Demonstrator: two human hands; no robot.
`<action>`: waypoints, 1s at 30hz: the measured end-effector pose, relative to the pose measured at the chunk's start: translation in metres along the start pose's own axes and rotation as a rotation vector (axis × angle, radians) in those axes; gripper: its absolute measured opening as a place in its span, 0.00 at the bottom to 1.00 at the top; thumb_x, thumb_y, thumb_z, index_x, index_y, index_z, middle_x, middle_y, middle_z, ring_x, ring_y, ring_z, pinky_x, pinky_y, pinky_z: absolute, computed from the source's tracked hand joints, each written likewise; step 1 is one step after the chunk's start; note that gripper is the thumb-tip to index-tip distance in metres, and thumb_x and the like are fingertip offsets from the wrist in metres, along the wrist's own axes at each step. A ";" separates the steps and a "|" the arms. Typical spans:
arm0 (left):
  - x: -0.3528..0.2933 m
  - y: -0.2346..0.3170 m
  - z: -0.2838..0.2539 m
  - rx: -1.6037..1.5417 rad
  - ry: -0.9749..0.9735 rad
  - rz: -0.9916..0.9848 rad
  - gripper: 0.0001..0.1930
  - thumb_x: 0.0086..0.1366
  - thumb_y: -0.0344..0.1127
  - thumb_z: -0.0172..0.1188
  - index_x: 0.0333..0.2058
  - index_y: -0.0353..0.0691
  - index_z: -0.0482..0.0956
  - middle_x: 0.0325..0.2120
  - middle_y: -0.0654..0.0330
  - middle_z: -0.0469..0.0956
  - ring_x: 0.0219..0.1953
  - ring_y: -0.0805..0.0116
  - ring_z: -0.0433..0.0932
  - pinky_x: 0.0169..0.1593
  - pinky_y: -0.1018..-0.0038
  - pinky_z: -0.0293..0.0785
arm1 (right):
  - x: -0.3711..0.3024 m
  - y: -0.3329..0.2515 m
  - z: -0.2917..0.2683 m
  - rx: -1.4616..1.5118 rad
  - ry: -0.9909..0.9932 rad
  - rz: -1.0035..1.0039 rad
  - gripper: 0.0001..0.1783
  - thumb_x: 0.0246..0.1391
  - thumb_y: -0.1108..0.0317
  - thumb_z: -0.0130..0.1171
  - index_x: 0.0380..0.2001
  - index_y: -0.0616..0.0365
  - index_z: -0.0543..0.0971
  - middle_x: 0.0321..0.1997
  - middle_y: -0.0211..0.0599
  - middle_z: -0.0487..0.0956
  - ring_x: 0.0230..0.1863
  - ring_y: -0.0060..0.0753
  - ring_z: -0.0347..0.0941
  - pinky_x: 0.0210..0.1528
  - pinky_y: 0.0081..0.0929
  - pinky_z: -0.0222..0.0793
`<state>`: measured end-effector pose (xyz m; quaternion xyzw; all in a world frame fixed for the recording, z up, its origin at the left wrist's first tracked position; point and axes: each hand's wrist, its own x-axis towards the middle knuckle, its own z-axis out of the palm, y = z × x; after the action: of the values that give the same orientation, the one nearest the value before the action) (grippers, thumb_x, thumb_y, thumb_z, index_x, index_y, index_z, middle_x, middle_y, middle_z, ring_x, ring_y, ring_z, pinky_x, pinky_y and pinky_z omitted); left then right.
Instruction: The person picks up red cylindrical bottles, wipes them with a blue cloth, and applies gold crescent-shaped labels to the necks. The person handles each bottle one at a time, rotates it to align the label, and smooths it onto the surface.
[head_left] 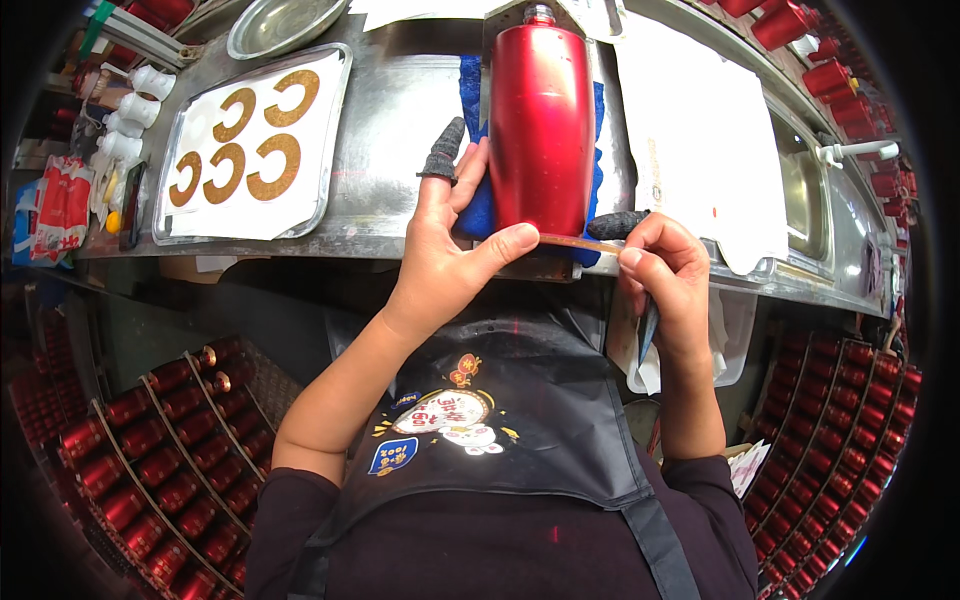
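Note:
A glossy red bottle (541, 120) lies on a blue cloth (478, 212), its neck pointing away from me. My left hand (440, 225) grips its near left corner, fingers stretched along the side. The left thumb presses one end of a thin gold-brown strip (575, 241) against the bottle's near end. At the strip's other end, my right hand (665, 270) pinches it between thumb and fingers. A dark pointed tool (648, 330), perhaps tweezers, sticks out below the right palm. Dark finger cots cover one finger on each hand.
Several gold C-shaped pieces (273, 167) lie on a white sheet in a metal tray (335, 150) at left. A round metal dish (285, 25) is behind it. White paper (700, 140) covers the right side. Racks of red bottles (170, 470) stand below on both sides.

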<state>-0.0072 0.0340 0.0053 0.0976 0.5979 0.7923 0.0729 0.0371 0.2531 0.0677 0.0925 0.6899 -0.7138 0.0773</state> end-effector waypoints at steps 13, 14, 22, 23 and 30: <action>-0.004 0.004 -0.011 -0.208 -0.038 -0.101 0.37 0.67 0.29 0.62 0.67 0.30 0.49 0.70 0.43 0.55 0.70 0.62 0.57 0.69 0.67 0.59 | 0.003 0.002 -0.001 0.019 -0.022 0.004 0.05 0.55 0.75 0.59 0.26 0.59 0.75 0.22 0.21 0.72 0.20 0.08 0.63 0.21 0.12 0.54; -0.005 0.004 -0.009 -0.184 -0.040 -0.096 0.38 0.67 0.29 0.63 0.67 0.31 0.48 0.70 0.43 0.55 0.70 0.62 0.57 0.69 0.67 0.59 | 0.003 0.002 -0.001 0.024 -0.025 0.005 0.05 0.55 0.75 0.59 0.26 0.59 0.75 0.22 0.21 0.72 0.20 0.08 0.63 0.21 0.12 0.54; -0.004 0.003 -0.005 -0.122 -0.042 -0.068 0.44 0.65 0.30 0.66 0.69 0.31 0.44 0.71 0.40 0.51 0.72 0.61 0.54 0.71 0.67 0.56 | 0.004 0.006 -0.001 0.039 -0.025 0.000 0.05 0.55 0.74 0.59 0.26 0.58 0.75 0.22 0.21 0.72 0.20 0.09 0.63 0.21 0.12 0.55; -0.004 0.003 -0.005 -0.118 -0.054 -0.050 0.44 0.65 0.31 0.66 0.69 0.31 0.44 0.71 0.40 0.51 0.72 0.60 0.53 0.71 0.66 0.55 | 0.004 0.006 -0.002 0.034 -0.025 0.002 0.05 0.55 0.74 0.59 0.26 0.58 0.75 0.22 0.21 0.72 0.20 0.09 0.63 0.21 0.12 0.55; -0.004 0.004 -0.005 -0.110 -0.053 -0.078 0.46 0.64 0.32 0.67 0.70 0.31 0.43 0.70 0.40 0.52 0.72 0.60 0.52 0.71 0.66 0.53 | 0.004 0.005 -0.002 0.030 -0.027 0.003 0.05 0.55 0.74 0.59 0.25 0.58 0.75 0.22 0.21 0.72 0.20 0.09 0.63 0.21 0.12 0.55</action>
<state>-0.0046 0.0270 0.0077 0.0911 0.5545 0.8177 0.1247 0.0345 0.2554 0.0620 0.0853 0.6780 -0.7250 0.0863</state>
